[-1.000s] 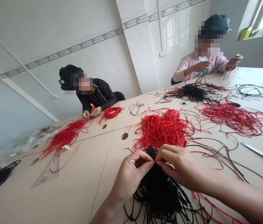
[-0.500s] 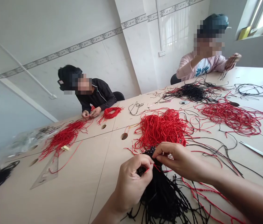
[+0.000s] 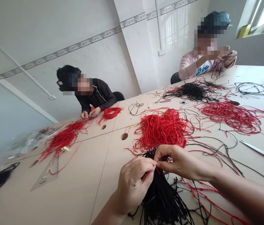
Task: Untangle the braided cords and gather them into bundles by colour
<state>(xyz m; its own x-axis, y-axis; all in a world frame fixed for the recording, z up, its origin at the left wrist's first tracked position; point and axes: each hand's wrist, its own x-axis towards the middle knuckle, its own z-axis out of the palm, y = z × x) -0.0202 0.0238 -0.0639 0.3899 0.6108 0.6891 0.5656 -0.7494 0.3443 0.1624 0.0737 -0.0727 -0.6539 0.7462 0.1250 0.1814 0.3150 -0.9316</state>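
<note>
Closely pinched at the fingertips: left hand point(image 3: 134, 184) curled almost shut, fingers point(image 3: 146, 167) nipping the end of a red cord point(image 3: 156, 170) at the head of the black cord bundle point(image 3: 162, 200); right hand point(image 3: 181, 162) coming in from the right, thumb and forefinger closed to a fine pinch on the same spot, nothing else in its grasp. Looks like binding or knotting that red cord around the bundle's top, mid-step by judgement. Calls next for a steady hold on the left and a small, tight pull on the right, keeping the black strands from splaying.

Bundle lying on the worktop point(image 3: 75, 187) at lower middle of the frame, fanning toward the bottom edge. Just above the hands, at centre, a red cord heap point(image 3: 162, 129); scissors point(image 3: 263, 153) at the right edge. No real containers to be seen, only a clear plastic bag point(image 3: 22, 143) at the left edge, contents too blurred to tell. Across the worktop, upper left and upper right, two other people busy with their own cords.
</note>
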